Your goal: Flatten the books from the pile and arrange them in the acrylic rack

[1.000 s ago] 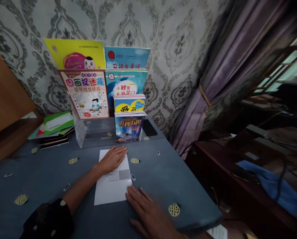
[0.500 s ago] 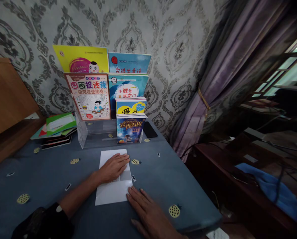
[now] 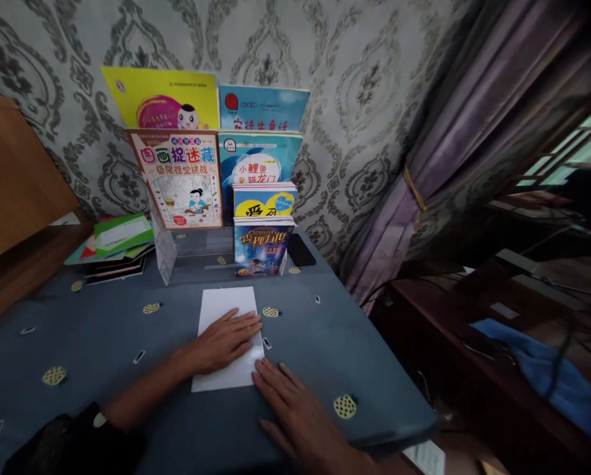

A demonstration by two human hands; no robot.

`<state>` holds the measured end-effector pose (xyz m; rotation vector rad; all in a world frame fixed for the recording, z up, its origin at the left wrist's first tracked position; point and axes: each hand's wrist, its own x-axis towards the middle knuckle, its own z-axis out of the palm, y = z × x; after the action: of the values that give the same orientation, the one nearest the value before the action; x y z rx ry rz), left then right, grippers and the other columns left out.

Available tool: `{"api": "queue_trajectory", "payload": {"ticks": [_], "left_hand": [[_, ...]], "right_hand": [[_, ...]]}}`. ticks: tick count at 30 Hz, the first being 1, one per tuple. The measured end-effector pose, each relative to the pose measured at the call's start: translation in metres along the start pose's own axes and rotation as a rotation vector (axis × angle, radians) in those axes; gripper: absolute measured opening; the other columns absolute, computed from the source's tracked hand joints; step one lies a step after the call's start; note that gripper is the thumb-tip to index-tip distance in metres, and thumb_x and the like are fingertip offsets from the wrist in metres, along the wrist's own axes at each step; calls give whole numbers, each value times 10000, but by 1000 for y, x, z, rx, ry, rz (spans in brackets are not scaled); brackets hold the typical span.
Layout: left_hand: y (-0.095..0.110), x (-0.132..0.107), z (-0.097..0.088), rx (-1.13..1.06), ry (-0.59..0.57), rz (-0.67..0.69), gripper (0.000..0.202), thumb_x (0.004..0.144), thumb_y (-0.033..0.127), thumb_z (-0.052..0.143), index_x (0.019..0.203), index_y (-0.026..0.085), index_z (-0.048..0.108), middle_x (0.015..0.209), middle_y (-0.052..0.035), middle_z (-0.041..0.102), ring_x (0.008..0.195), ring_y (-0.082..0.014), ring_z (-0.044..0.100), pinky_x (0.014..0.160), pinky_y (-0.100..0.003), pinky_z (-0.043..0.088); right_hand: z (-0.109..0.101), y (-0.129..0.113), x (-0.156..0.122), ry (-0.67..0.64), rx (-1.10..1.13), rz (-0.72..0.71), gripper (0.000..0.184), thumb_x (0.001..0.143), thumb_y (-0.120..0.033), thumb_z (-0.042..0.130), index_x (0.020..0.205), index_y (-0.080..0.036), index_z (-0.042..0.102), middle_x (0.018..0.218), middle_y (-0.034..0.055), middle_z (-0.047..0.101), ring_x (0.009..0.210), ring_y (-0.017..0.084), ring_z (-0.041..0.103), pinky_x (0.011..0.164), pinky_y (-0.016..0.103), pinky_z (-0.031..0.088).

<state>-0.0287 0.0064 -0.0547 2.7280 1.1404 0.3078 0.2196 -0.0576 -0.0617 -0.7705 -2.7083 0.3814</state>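
A white sheet of paper (image 3: 225,307) lies flat on the blue-grey tablecloth (image 3: 102,343). My left hand (image 3: 225,342) rests palm down on the lower half of the sheet, fingers stretched out and pointing right. My right hand (image 3: 295,412) lies flat on the cloth, its fingertips touching the sheet's lower right corner. Neither hand holds anything.
A clear tiered rack (image 3: 186,257) with several children's books (image 3: 181,178) stands against the patterned wall. A black phone (image 3: 300,250) lies right of it, a pile of thin books (image 3: 115,245) left. The table's right edge drops off toward purple curtains (image 3: 424,171) and a dark side table (image 3: 498,330).
My left hand has slid down the sheet toward me, baring its upper half. My right hand stays at the lower right corner. The view has shifted slightly.
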Motion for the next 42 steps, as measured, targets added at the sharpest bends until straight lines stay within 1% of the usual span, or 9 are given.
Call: {"api": "queue_trajectory", "payload": {"ticks": [6, 11, 14, 19, 25, 28, 36, 39, 42], "left_hand": [[-19, -12, 14, 106, 67, -201, 643, 1007, 582, 250, 1530, 208, 249, 1582, -102, 303, 1477, -205, 234, 1199, -426, 190], [-16, -21, 28, 203, 186, -505, 749, 978, 632, 250, 1474, 79, 341, 1557, -217, 316, 1475, -306, 222, 1188, -477, 206], [-13, -22, 34, 214, 220, -583, 769, 971, 629, 274, 1455, 36, 346, 1541, -263, 318, 1471, -352, 211, 1180, -513, 207], [-16, -24, 40, 217, 293, -571, 743, 968, 633, 276, 1502, 115, 265, 1556, -227, 317, 1472, -372, 194, 1158, -572, 222], [-14, -23, 36, 222, 229, -596, 756, 963, 634, 288, 1477, 80, 316, 1545, -246, 327, 1469, -376, 204, 1159, -566, 234], [-15, -23, 33, 218, 210, -602, 752, 965, 627, 293, 1487, 86, 306, 1552, -234, 320, 1470, -380, 197, 1156, -573, 233], [-33, -24, 26, 290, 245, -607, 742, 972, 637, 223, 1477, 103, 326, 1514, -219, 401, 1438, -343, 313, 1155, -539, 254], [-34, -25, 19, 296, 213, -589, 763, 976, 636, 187, 1435, 62, 392, 1499, -242, 410, 1431, -345, 328, 1153, -538, 258], [-33, -30, 10, 285, 179, -546, 736, 986, 619, 181, 1427, 81, 419, 1503, -212, 421, 1431, -318, 337, 1161, -515, 264]], "right_hand": [[7, -1, -1, -1, -4, 22, 700, 894, -137, 567, 1530, -162, 276, 1548, 121, 366, 1429, 259, 351, 1158, 478, 372], [3, 1, -1, -18, 24, 6, 662, 911, -164, 572, 1517, -156, 306, 1543, 134, 374, 1424, 259, 361, 1154, 478, 373], [-9, 5, 6, -50, 59, -4, 602, 927, -177, 566, 1494, -181, 362, 1518, 121, 425, 1406, 251, 395, 1165, 481, 348], [-21, 25, 42, -138, 21, 24, 476, 967, -219, 509, 1438, -181, 451, 1488, 123, 472, 1391, 226, 420, 1173, 491, 318], [-20, 69, 111, -131, -16, 102, 447, 987, -236, 463, 1423, -138, 467, 1503, 147, 447, 1419, 237, 374, 1179, 501, 278], [-20, 86, 133, -100, -8, 142, 442, 993, -227, 434, 1417, -110, 474, 1505, 152, 441, 1421, 234, 371, 1187, 477, 264], [-8, 100, 138, -14, 20, 135, 443, 994, -253, 393, 1417, -157, 482, 1506, 125, 446, 1421, 224, 372, 1177, 505, 274], [-8, 100, 138, -21, 17, 140, 446, 994, -261, 396, 1417, -150, 482, 1509, 124, 442, 1421, 228, 370, 1180, 500, 268], [-9, 99, 138, -30, 14, 145, 454, 993, -262, 398, 1423, -135, 473, 1512, 130, 437, 1426, 229, 362, 1186, 491, 255]]}}
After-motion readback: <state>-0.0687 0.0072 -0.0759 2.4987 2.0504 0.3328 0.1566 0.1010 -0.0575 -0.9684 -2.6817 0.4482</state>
